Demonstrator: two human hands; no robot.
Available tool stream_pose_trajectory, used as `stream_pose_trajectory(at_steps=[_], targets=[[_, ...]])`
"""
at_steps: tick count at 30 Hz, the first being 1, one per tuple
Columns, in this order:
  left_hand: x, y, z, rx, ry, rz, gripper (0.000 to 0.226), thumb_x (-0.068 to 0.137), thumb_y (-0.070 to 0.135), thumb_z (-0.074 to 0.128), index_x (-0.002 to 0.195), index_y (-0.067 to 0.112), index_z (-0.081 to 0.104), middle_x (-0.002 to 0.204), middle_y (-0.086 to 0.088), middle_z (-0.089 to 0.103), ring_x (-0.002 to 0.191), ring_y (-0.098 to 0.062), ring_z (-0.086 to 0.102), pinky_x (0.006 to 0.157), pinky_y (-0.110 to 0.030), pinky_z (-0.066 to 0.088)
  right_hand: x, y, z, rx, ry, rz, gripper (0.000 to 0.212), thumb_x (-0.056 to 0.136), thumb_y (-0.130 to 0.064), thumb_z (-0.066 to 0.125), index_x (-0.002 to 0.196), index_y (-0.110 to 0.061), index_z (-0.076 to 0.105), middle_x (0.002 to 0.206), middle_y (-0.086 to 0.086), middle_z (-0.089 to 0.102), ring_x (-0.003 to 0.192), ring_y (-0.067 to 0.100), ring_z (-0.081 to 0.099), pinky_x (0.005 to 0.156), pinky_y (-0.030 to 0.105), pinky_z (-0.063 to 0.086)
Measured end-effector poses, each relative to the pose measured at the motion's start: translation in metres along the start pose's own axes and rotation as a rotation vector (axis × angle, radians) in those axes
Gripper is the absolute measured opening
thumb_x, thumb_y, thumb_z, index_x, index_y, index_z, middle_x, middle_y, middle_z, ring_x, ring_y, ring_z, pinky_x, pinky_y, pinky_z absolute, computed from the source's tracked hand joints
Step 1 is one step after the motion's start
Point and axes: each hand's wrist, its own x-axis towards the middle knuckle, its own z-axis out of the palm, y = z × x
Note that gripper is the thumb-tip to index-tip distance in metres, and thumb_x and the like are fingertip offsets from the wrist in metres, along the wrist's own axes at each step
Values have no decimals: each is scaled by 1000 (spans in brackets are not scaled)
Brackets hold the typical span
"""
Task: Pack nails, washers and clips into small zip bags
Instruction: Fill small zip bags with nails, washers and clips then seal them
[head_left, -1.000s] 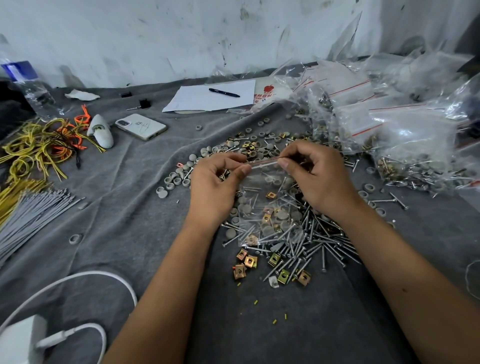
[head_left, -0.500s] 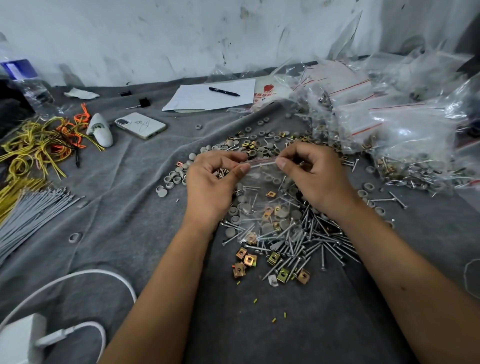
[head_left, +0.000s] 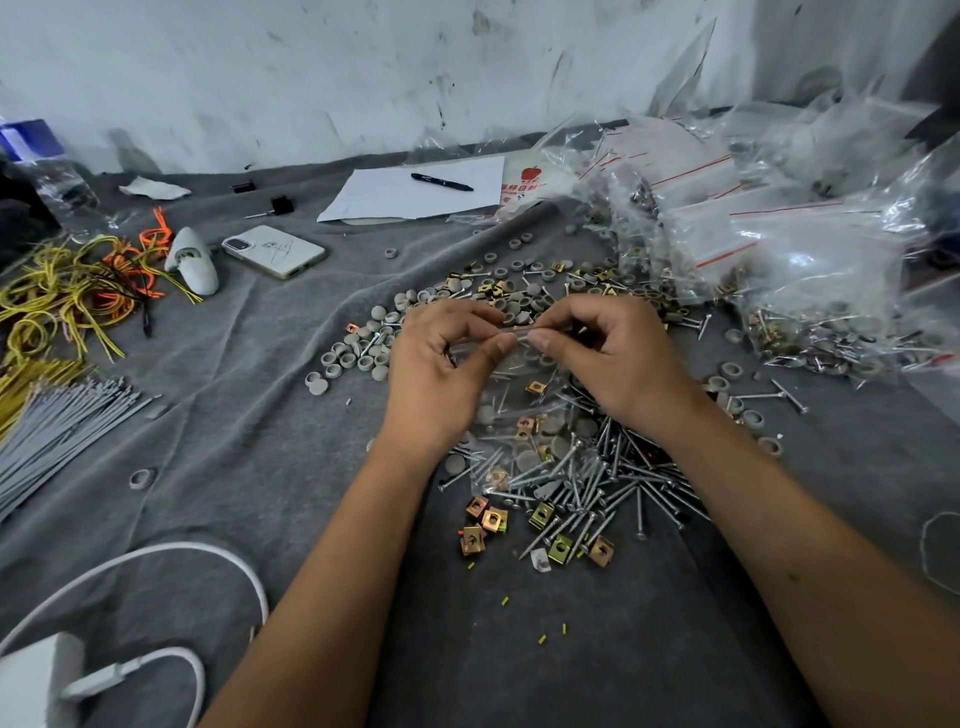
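Two hands, left and right, pinching one zip bag at its top.
Its contents blur together, uncountable.

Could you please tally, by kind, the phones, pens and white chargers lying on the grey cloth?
Phone: 1
Pen: 1
White charger: 1
Total: 3

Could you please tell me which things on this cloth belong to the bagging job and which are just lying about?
Job: small zip bag pinched by left hand and right hand; loose nails; grey washers; brass clips; filled bags.

Lying about: phone; pen on paper; yellow wires; white charger.
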Motion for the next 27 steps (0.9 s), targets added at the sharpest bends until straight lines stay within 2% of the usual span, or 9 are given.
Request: stream_pose_trajectory(at_steps=[4, 10, 12, 15, 16, 18, 22, 25, 27], targets=[[-2, 3, 3, -2, -64, -30, 8, 89, 18, 80, 92, 10, 78, 113, 0, 72, 114, -21, 65, 103, -54, 47, -1, -1, 0, -38, -11, -46, 5, 89, -11, 78, 93, -10, 79, 83, -4, 75, 78, 7, 70, 71, 22, 54], [-3, 7, 3, -34, -43, 25, 5, 90, 13, 77, 88, 8, 77, 112, -1, 69, 113, -22, 63, 100, -54, 48, 0, -2, 1, 2, -1, -32, 5, 88, -11, 79, 92, -9, 79, 80, 0, 75, 76, 14, 72, 72, 33, 59], [-2, 6, 2, -26, -19, 44, 6, 90, 11, 76, 88, 5, 75, 110, -1, 69, 111, -20, 63, 100, -47, 49, 0, -1, 1, 34, 6, 6, 6, 90, -14, 78, 94, -10, 79, 81, -1, 76, 76, 13, 73, 72, 32, 60], [0, 3, 0, -1, -1, 62, 4, 90, 8, 76, 88, 6, 74, 107, -1, 70, 106, -13, 64, 95, -28, 49, 0, 0, -1, 48, 57, 15, 3, 91, -13, 76, 92, -14, 79, 80, -5, 76, 75, 7, 72, 72, 25, 58], [0, 3, 0, -14, 1, 46, 4, 90, 8, 77, 87, 8, 74, 106, -1, 71, 104, -12, 65, 92, -24, 48, 0, 0, -1, 53, 65, 11, 3, 90, -12, 77, 91, -15, 79, 79, -6, 76, 76, 7, 72, 72, 25, 58], [-1, 0, 3, -101, 14, -46, 5, 90, 9, 78, 90, 11, 73, 102, 0, 74, 97, -12, 69, 88, -25, 52, 0, 0, -1, 61, 75, 5, 5, 88, -13, 79, 90, -18, 79, 79, -8, 76, 75, 8, 73, 71, 25, 58], [-4, 3, 5, -388, 12, -262, 29, 90, 16, 79, 113, 6, 65, 104, -13, 77, 92, -32, 76, 79, -46, 63, 0, -1, -3, 134, 163, 26, 11, 88, -15, 79, 92, -25, 77, 78, -14, 76, 72, 4, 72, 60, 16, 54], [-7, 11, 5, -504, -117, -305, 28, 89, 23, 75, 107, 3, 67, 97, -16, 79, 82, -35, 78, 64, -33, 62, 1, -1, -7, 213, 265, 60, 16, 92, -19, 75, 89, -35, 75, 83, -9, 77, 76, 12, 74, 66, 23, 59], [-10, 12, 8, -443, -190, -312, 19, 95, 15, 70, 104, -2, 68, 94, -17, 79, 79, -35, 77, 63, -33, 61, 2, 0, -8, 188, 286, 52, 16, 94, -20, 73, 86, -34, 75, 81, -6, 77, 74, 12, 73, 66, 23, 58]])
